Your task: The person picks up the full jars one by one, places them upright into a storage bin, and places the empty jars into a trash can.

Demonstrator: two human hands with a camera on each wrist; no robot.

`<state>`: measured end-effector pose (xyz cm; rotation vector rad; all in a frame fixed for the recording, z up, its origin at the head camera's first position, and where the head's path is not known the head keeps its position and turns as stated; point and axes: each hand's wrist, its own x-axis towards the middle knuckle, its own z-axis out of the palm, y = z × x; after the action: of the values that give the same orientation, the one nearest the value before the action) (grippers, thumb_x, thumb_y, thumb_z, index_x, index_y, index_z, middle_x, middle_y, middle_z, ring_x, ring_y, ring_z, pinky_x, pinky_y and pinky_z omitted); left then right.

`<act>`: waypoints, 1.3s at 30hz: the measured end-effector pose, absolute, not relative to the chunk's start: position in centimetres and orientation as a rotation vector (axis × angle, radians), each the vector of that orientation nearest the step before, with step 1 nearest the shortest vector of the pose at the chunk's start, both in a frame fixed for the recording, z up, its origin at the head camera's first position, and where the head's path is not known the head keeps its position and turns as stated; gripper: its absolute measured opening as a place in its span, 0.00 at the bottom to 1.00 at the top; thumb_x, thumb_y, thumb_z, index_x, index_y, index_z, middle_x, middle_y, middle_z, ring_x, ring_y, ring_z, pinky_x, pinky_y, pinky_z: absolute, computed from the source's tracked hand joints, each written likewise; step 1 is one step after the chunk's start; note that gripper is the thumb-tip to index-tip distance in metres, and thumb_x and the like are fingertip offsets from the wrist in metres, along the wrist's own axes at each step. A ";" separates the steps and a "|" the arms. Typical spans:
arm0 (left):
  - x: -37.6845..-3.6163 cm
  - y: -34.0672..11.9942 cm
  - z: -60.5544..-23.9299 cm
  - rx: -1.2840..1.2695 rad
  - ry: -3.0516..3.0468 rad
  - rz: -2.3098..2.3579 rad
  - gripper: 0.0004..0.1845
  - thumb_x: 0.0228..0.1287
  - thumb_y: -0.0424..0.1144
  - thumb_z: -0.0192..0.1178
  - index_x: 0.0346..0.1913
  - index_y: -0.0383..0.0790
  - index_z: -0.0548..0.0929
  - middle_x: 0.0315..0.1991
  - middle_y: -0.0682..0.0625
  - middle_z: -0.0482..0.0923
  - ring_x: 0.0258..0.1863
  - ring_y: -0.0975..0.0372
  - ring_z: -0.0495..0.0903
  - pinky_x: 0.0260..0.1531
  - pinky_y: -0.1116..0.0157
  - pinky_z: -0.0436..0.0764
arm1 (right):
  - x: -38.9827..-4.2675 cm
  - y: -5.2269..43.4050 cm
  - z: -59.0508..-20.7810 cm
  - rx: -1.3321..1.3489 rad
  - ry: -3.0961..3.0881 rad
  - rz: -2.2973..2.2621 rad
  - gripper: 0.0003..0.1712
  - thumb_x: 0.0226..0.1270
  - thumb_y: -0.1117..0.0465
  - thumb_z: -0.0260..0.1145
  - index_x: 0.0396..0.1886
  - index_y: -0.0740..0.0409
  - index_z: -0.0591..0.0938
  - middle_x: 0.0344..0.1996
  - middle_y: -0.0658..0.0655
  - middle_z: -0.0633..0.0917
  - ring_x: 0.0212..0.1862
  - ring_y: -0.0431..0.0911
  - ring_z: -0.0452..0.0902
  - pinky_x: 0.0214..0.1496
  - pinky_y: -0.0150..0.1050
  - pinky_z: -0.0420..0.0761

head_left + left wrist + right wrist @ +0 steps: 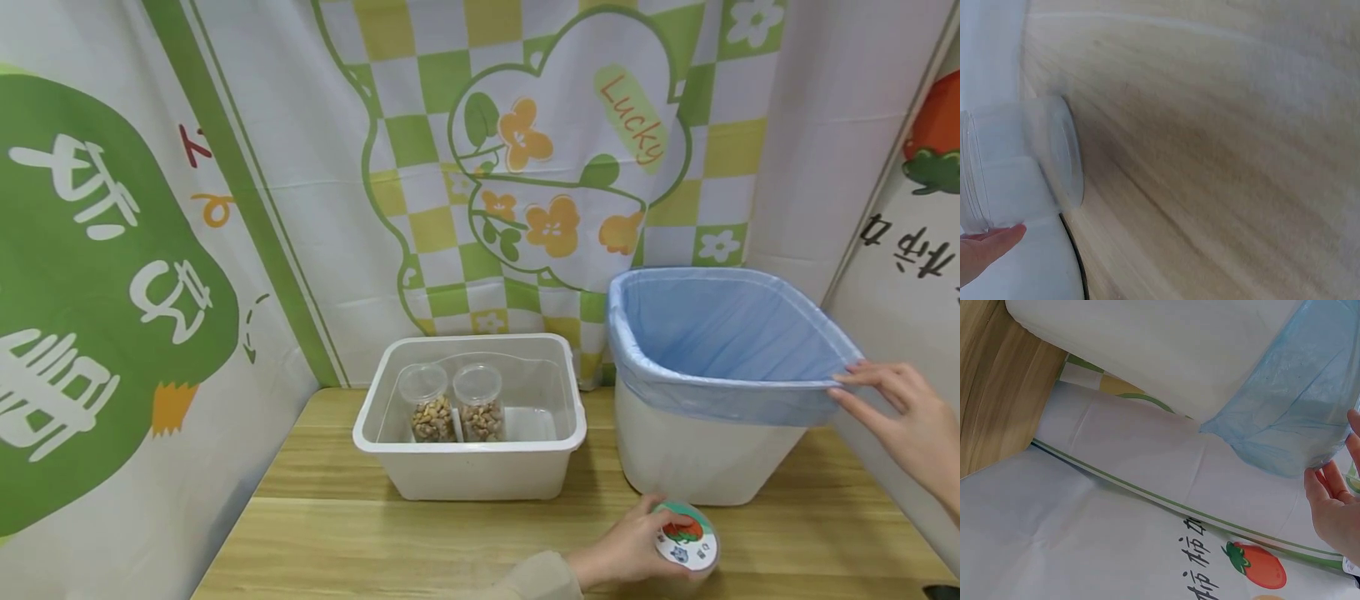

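Note:
In the head view my left hand (622,546) grips a clear plastic jar by its top; the round white lid (697,557) has a red fruit and green printed on it. The left wrist view shows the jar's see-through wall (1010,162), with nothing visible inside, and one fingertip against it. Whether its base touches the table I cannot tell. On the right, my right hand (911,421) pinches the rim of a white trash bin (690,454), where a blue trash bag (720,325) folds over the edge. Thumb and fingers meet the bag in the right wrist view.
Left of the bin, a white plastic tub (472,471) holds two clear jars of nuts, one jar (432,417) beside the other (482,417). All stand on a wood-grain table (360,533). Printed curtains (540,208) hang behind and at both sides.

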<state>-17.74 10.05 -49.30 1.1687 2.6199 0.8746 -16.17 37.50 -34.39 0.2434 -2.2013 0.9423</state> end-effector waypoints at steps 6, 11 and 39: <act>-18.0 10.0 -49.0 1.220 2.631 0.814 0.32 0.39 0.54 0.68 0.54 0.57 0.75 0.56 0.49 0.63 0.51 0.64 0.67 0.43 0.72 0.70 | -16.1 37.5 -34.5 0.228 -2.212 0.933 0.06 0.53 0.73 0.63 0.30 0.62 0.77 0.40 0.32 0.67 0.47 0.21 0.59 0.51 0.12 0.57; -18.1 10.0 -48.9 1.257 2.657 0.782 0.30 0.40 0.53 0.69 0.52 0.56 0.76 0.53 0.50 0.65 0.49 0.66 0.67 0.40 0.75 0.70 | -16.1 37.5 -34.5 0.217 -2.217 0.923 0.05 0.54 0.72 0.63 0.30 0.62 0.77 0.40 0.32 0.67 0.47 0.21 0.59 0.51 0.12 0.56; -17.9 8.0 -47.0 1.208 2.664 0.979 0.28 0.40 0.52 0.69 0.50 0.59 0.75 0.44 0.57 0.66 0.37 0.73 0.66 0.32 0.79 0.67 | -16.1 37.4 -34.5 0.248 -2.163 0.970 0.12 0.51 0.76 0.62 0.30 0.55 0.79 0.40 0.33 0.68 0.48 0.23 0.61 0.51 0.12 0.58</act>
<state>-17.94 8.02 -47.02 1.2081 2.6637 0.9786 -16.11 37.45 -34.50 0.2480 -2.1631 0.9699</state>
